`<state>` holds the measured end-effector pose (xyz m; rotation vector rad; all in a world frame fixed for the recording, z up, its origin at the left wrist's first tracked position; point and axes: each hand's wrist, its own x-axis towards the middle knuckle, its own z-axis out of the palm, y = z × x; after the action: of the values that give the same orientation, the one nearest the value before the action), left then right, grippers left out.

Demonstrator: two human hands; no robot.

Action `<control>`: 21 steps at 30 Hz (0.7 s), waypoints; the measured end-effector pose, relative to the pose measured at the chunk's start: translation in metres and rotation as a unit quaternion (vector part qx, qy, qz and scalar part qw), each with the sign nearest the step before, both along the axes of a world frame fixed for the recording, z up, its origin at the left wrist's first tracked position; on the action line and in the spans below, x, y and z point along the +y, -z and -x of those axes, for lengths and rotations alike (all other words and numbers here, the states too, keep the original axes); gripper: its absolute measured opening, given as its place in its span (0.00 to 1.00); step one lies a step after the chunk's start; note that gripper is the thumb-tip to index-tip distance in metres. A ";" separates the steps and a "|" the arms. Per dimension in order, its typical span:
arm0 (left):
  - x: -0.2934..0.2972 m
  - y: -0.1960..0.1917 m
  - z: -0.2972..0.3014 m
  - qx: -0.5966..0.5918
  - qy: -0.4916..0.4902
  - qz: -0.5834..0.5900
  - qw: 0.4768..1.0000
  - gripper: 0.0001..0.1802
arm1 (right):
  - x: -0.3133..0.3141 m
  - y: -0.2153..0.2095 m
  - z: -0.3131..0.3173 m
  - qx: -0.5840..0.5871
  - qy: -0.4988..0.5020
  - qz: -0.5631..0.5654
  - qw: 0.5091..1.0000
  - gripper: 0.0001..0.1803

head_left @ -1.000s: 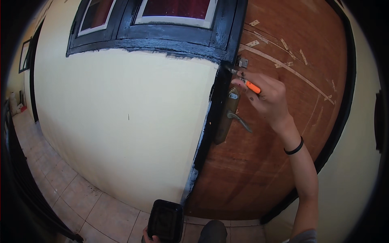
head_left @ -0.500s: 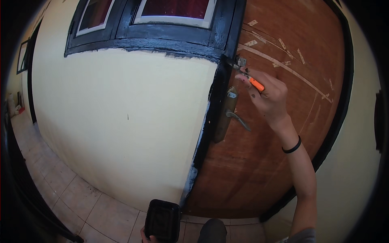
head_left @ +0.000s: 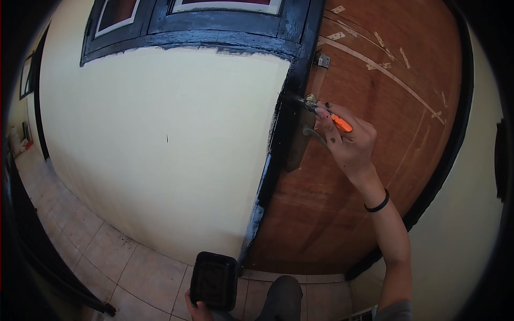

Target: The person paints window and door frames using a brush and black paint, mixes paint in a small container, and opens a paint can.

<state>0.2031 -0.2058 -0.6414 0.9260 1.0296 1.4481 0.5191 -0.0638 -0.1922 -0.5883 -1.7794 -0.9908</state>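
the right hand (head_left: 348, 142) was raised at about two o'clock in the view, fingers pinched closed around a small paintbrush (head_left: 321, 112) with an orange handle, its bristle end touching the black door frame (head_left: 281, 139) just left of the hand. a black band (head_left: 378, 204) circled the wrist below. directly behind the fingers a metal lever handle (head_left: 313, 134) stuck out from the brown wooden door (head_left: 375, 176), partly hidden by the hand, and a small metal latch plate (head_left: 323, 60) sat on the door edge at twelve o'clock from it. pale strips of tape (head_left: 385, 72) ran across the door's upper part. the left hand (head_left: 199, 309) was down at six o'clock, mostly cut off by the lower edge, its fingers wrapped on the near rim of a black tray (head_left: 214, 279); the inside looked uniformly dark and i could not tell what it contained. to the left spread a cream wall (head_left: 155, 144), with a black-painted window frame (head_left: 203, 27) at eleven o'clock and a tiled floor (head_left: 107, 257) at seven o'clock.
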 end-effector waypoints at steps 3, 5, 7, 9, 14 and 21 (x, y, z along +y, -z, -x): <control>-0.004 -0.007 -0.001 -0.004 -0.003 0.002 1.000 0.56 | 0.000 0.035 0.013 -0.014 0.010 0.004 1.000 0.10; -0.006 -0.004 0.005 0.025 -0.014 0.006 1.000 0.56 | -0.004 0.073 0.018 -0.033 0.017 0.015 0.999 0.09; -0.004 0.012 0.006 0.022 -0.006 -0.018 1.000 0.56 | -0.012 0.098 0.019 -0.056 0.072 0.112 0.989 0.07; -0.008 0.006 0.004 0.016 -0.014 -0.005 1.000 0.57 | -0.012 0.089 0.016 -0.045 0.066 0.122 0.989 0.07; -0.010 -0.002 0.005 0.008 -0.012 0.045 0.999 0.59 | 0.009 0.011 0.003 0.045 -0.014 0.039 0.998 0.06; -0.007 0.017 0.012 0.016 -0.030 0.031 0.999 0.60 | -0.009 0.074 0.003 -0.088 0.077 0.026 0.993 0.07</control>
<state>0.1907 -0.2132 -0.6587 0.8831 1.1291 1.4455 0.5160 -0.0727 -0.2662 -0.6987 -1.9422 -1.1331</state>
